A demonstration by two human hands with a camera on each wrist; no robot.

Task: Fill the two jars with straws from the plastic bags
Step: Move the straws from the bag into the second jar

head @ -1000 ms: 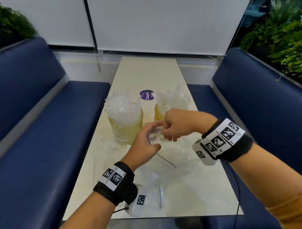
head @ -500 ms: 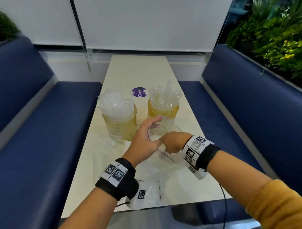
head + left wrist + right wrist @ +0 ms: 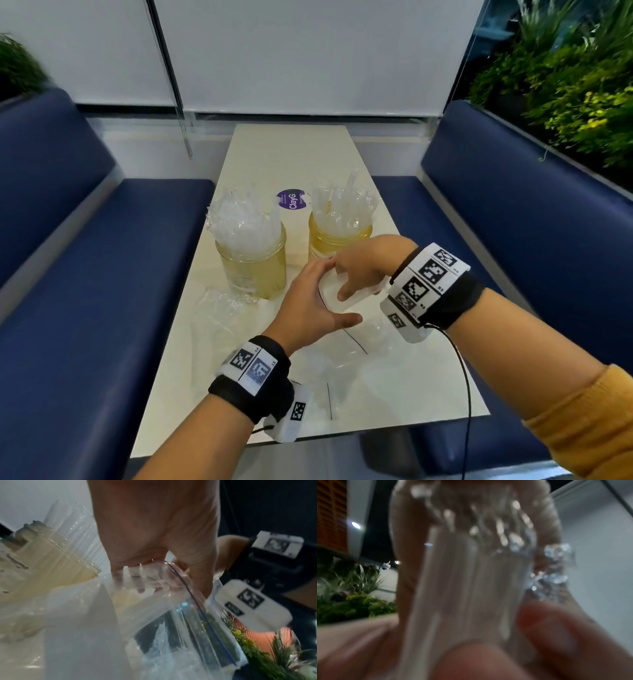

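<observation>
Two glass jars stand on the table: the left jar point(image 3: 251, 267) and the right jar point(image 3: 337, 236), both stuffed with clear wrapped straws point(image 3: 245, 219). In front of them lies a clear zip bag point(image 3: 356, 339) with a blue seal line point(image 3: 202, 615). My left hand point(image 3: 317, 305) holds the bag's mouth, fingers curled round the rim point(image 3: 149, 566). My right hand point(image 3: 363, 270) grips a bundle of wrapped straws point(image 3: 467, 588) at the bag's mouth point(image 3: 349, 294), just in front of the right jar.
A purple round sticker point(image 3: 291, 198) lies between the jars further back. Empty crumpled plastic bags point(image 3: 219, 308) lie left of the hands and near the front edge point(image 3: 329, 394). Blue benches point(image 3: 102, 274) flank the table; plants stand at the right.
My right hand went down into the bag's mouth half a second ago and has now risen with a bundle of straws. The left hand stays on the bag.
</observation>
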